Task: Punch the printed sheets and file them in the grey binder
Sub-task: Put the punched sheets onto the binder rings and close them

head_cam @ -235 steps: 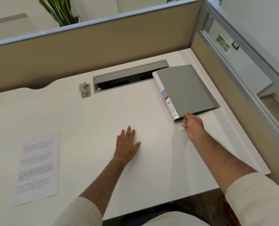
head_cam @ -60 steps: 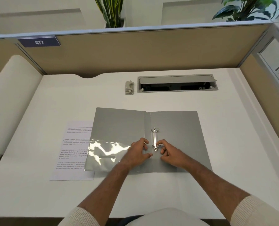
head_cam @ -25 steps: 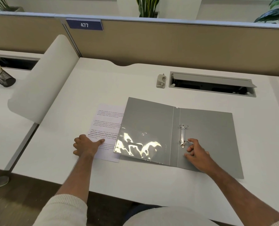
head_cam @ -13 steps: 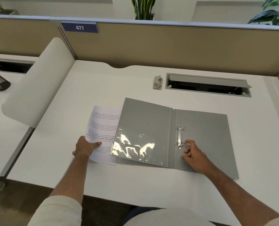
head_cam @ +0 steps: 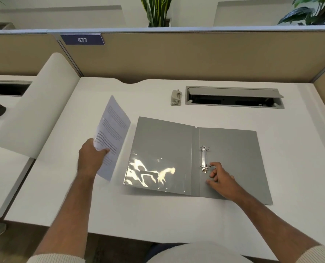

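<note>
Left hand (head_cam: 90, 158) is pinching the printed sheets (head_cam: 111, 133) by their lower left edge, thumb on the printed face, and I've got them lifted off the desk (head_cam: 157, 215), tilted up on end just beside the left edge of the grey binder (head_cam: 224, 149). Right hand (head_cam: 223, 180) rests on the binder's right-hand cover, fingers loosely bent and holding nothing, with the forefinger just beside the near end of the ring mechanism (head_cam: 204, 159). Whether it touches the metal, I can't tell. Binder lies spread flat around the middle of the desk, spine running away from me, and a shiny clear pocket (head_cam: 152, 173) covers the lower part of its left cover. Hole punch (head_cam: 176, 97) sits near the far edge, well apart from both hands, just left of the open cable tray (head_cam: 233, 96). Sheets and punch are well apart.
</note>
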